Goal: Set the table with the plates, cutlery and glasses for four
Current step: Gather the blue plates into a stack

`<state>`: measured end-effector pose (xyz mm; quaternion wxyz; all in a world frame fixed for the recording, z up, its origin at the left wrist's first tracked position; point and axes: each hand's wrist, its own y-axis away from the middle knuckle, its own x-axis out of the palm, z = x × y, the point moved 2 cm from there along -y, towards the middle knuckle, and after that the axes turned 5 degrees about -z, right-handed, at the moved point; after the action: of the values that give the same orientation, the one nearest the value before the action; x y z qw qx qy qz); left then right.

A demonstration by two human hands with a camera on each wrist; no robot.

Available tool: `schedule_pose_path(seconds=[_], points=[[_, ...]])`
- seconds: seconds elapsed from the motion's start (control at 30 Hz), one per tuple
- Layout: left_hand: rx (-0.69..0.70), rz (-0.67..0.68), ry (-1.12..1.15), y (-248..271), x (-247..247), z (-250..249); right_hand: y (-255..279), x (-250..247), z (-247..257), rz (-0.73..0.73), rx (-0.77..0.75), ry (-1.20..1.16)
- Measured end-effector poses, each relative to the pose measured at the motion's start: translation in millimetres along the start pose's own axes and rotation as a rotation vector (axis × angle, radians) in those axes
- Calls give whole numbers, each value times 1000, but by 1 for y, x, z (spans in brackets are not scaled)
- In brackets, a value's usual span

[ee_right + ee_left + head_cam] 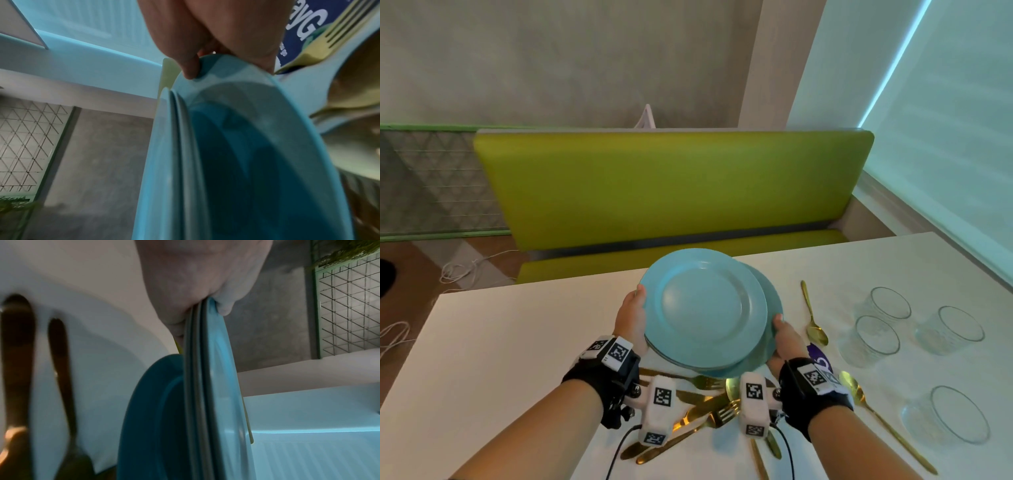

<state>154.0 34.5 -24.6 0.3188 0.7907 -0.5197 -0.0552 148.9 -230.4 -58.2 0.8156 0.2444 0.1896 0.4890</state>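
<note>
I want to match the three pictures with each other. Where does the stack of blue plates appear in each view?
Head view: stack of blue plates at centre, held above the table between left hand and right hand.
Left wrist view: edge-on at centre, below the fingers.
Right wrist view: edge-on, centre to lower right.
Shared landmark: the triangle-patterned wire grid.

Left part of table (482, 342) bare, open for a hand. Cutlery (698, 407) piled at near edge under wrists. Right side crowded: spoon (812, 317), four glasses (914, 346), long spoon (876, 414). Bench (671, 188) blocks beyond far edge.
</note>
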Motion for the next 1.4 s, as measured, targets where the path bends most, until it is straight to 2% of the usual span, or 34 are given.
schedule_pose_path(seconds=[0.1, 0.23, 0.43, 0.53, 0.63, 0.77, 0.97, 1.1, 1.17, 1.4], points=[[18, 13, -15, 4, -20, 2, 33, 17, -8, 31, 55, -115], [113, -75, -85, 14, -51, -2, 63, 39, -21, 2, 42, -109], [254, -237, -421, 14, -119, -12, 102, 78, -56, -23, 117, -114], [249, -283, -544, 8, -157, -13, 122, 102, -75, 41, 143, -119], [202, -259, -531, 5, -191, -11, 140, 126, -93, 23, 169, -99], [111, -277, -644, -1, -235, -9, 164, 156, -111, 15, 186, -59], [34, -274, -768, -6, -283, -8, 185, 196, -135, 144, 216, 48], [5, -261, -922, -5, -301, -11, 178, 217, -152, 217, 96, 331], [13, -257, -1001, -7, -309, -12, 171, 225, -162, 247, 88, 404], [-25, -324, -940, -16, -329, -28, 175, 254, -149, 297, -7, 632]])
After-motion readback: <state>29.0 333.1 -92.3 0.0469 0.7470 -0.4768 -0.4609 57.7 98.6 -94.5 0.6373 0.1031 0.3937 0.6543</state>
